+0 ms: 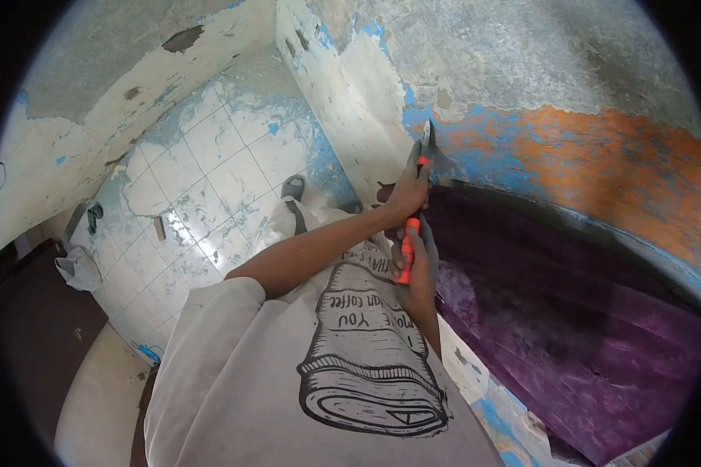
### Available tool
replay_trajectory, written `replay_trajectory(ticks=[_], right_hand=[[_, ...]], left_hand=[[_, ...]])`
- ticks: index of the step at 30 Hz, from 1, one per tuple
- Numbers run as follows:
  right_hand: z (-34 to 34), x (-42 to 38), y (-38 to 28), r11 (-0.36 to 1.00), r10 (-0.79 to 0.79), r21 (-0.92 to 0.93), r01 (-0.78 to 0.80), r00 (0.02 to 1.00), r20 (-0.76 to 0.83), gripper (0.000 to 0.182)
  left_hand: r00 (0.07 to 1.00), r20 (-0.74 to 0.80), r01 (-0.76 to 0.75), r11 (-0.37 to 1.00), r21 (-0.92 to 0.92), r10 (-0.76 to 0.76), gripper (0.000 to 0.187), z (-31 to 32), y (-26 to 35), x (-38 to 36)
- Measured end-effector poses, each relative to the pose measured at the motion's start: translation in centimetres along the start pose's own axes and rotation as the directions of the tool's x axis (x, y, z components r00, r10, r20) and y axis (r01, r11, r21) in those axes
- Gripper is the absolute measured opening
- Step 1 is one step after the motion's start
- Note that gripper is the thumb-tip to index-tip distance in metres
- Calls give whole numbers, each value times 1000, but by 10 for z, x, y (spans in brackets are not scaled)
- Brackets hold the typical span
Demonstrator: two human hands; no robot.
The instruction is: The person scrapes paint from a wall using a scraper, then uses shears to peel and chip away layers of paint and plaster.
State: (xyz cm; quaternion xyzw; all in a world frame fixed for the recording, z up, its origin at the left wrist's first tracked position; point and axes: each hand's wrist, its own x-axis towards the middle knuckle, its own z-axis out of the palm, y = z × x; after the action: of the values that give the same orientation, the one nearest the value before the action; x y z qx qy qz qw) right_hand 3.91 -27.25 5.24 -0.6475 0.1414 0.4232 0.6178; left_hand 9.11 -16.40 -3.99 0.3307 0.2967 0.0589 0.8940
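A scraper with an orange handle (406, 253) points its dark metal blade (428, 140) up against a wall of peeling blue and orange paint (568, 156). My left hand (407, 193) reaches across my body and grips the tool high up, just below the blade. Lower down, my right hand (420, 268) is wrapped around the orange handle. The blade tip touches the wall near a bare grey patch. Below the scraped band, the wall is painted dark purple (568, 311).
I wear a grey printed T-shirt (327, 366). My sandalled foot (292, 187) stands on a dusty white tiled floor (210, 179). A white bag (78, 268) lies at the left by a dark door. Another peeling wall (93, 101) closes the far side.
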Motion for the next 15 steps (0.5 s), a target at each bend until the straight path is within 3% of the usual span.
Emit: replay_trajectory(ticks=[4, 8, 15], right_hand=[[-11, -17, -9, 999, -40, 26, 39, 999, 35, 57], [-8, -22, -7, 999, -23, 22, 23, 1000, -21, 60], [-10, -25, -2, 1000, -15, -1, 15, 999, -28, 61]], left_hand=[[997, 8, -80, 997, 24, 79, 67, 17, -3, -13], [998, 38, -52, 999, 6, 52, 68, 19, -7, -13], [992, -11, -121, 979, 165, 124, 66, 22, -17, -12]])
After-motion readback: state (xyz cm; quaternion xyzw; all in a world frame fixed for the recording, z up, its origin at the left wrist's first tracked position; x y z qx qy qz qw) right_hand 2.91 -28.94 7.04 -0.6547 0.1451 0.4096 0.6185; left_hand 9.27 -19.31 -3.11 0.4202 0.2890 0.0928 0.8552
